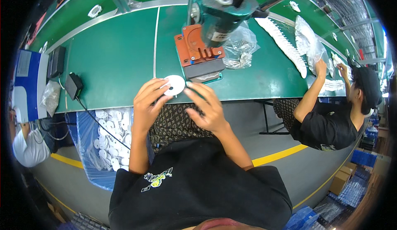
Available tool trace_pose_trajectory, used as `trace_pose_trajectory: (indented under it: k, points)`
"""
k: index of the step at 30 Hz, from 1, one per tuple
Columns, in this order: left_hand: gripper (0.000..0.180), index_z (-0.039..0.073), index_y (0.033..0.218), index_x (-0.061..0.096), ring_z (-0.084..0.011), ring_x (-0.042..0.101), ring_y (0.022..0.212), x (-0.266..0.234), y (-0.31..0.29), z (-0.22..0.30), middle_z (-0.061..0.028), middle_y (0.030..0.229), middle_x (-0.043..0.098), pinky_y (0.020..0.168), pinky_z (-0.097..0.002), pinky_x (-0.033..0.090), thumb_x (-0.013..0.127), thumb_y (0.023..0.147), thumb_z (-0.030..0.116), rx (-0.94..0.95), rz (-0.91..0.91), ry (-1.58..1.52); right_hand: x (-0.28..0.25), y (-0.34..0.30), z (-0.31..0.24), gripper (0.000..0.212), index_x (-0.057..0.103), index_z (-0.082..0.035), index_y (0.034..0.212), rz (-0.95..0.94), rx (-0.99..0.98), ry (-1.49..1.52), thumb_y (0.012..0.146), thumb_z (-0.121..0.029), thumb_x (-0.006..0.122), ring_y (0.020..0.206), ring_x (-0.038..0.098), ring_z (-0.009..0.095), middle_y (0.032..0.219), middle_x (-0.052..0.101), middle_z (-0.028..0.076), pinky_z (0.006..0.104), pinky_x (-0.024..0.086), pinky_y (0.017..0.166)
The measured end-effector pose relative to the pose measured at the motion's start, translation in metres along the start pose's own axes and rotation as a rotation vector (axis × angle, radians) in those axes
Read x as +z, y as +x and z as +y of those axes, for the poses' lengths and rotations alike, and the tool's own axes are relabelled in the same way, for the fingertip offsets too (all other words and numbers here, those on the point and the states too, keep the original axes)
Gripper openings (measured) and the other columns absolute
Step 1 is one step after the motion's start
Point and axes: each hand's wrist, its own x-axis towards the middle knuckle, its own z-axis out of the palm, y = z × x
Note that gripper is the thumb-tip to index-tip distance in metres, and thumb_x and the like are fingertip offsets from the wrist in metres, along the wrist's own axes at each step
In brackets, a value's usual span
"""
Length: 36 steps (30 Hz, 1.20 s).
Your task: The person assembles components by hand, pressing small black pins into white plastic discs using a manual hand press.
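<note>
A white round plastic disc with a small hole is held over the table's front edge. Its left rim is pinched between the fingers and thumb of my left hand. My right hand is just right of the disc, fingers spread and slightly curled, with nothing in it. Its fingertips come near the disc's right rim; I cannot tell whether they touch. Straight ahead stands a teal press over an orange fixture on a dark block.
A blue-lined bin of white discs stands lower left. A clear bag of small parts lies right of the press. Stacked white parts lie farther right, near a co-worker. A black adapter trails its cable over the bin.
</note>
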Motion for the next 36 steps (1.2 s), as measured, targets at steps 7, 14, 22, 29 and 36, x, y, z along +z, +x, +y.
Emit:
trace_pose_trajectory:
  k: [7,14,22,29,36]
  points:
    - [0.035,0.003,0.102,0.072,-0.0327,0.061,0.112,0.043,0.066,0.039,-0.0106,0.109,0.069,0.102,-0.0496,0.046,0.081,0.07,0.013,0.354,0.226,0.227,-0.013,-0.047,0.017,0.028,0.059,0.002,0.119,0.427,0.523,0.093,0.091,0.001,0.058,0.088,0.068,0.019,0.095,0.071,0.014,0.0328,0.051,0.086]
    - [0.051,-0.001,0.121,0.06,-0.0372,0.047,0.131,0.054,0.09,0.044,-0.0149,0.131,0.057,0.113,-0.0512,0.033,0.076,0.081,0.025,0.25,0.138,0.412,-0.106,0.1,0.009,0.05,0.04,0.006,0.136,0.75,-0.088,-0.117,0.091,-0.003,0.059,0.117,0.053,0.029,0.131,0.048,0.018,0.0441,0.047,0.099]
    - [0.059,0.002,0.126,0.057,-0.0371,0.046,0.132,0.05,0.11,0.043,-0.0171,0.133,0.054,0.111,-0.0485,0.037,0.08,0.077,0.026,0.175,0.094,0.319,-0.192,0.28,-0.054,0.023,0.07,0.005,0.091,0.473,-0.042,0.037,0.096,-0.01,0.054,0.071,0.065,0.018,0.083,0.068,0.011,0.0281,0.051,0.068]
    - [0.067,0.001,0.132,0.053,-0.0327,0.041,0.138,0.047,0.11,0.03,-0.0142,0.142,0.05,0.111,-0.0416,0.038,0.08,0.072,0.015,0.183,-0.011,0.197,-0.144,0.078,-0.037,0.03,0.041,-0.008,0.066,0.805,-0.421,0.144,0.093,-0.021,0.039,0.074,0.051,0.026,0.07,0.047,0.011,0.0522,0.043,0.098]
    - [0.061,0.0,0.125,0.056,-0.0349,0.046,0.133,0.053,0.108,0.018,-0.0175,0.138,0.052,0.112,-0.0452,0.037,0.078,0.069,0.01,0.236,0.092,0.306,-0.13,0.1,-0.06,0.032,0.034,-0.011,0.066,0.93,-0.341,0.0,0.095,-0.024,0.036,0.062,0.035,0.019,0.062,0.036,0.004,0.0364,0.04,0.077]
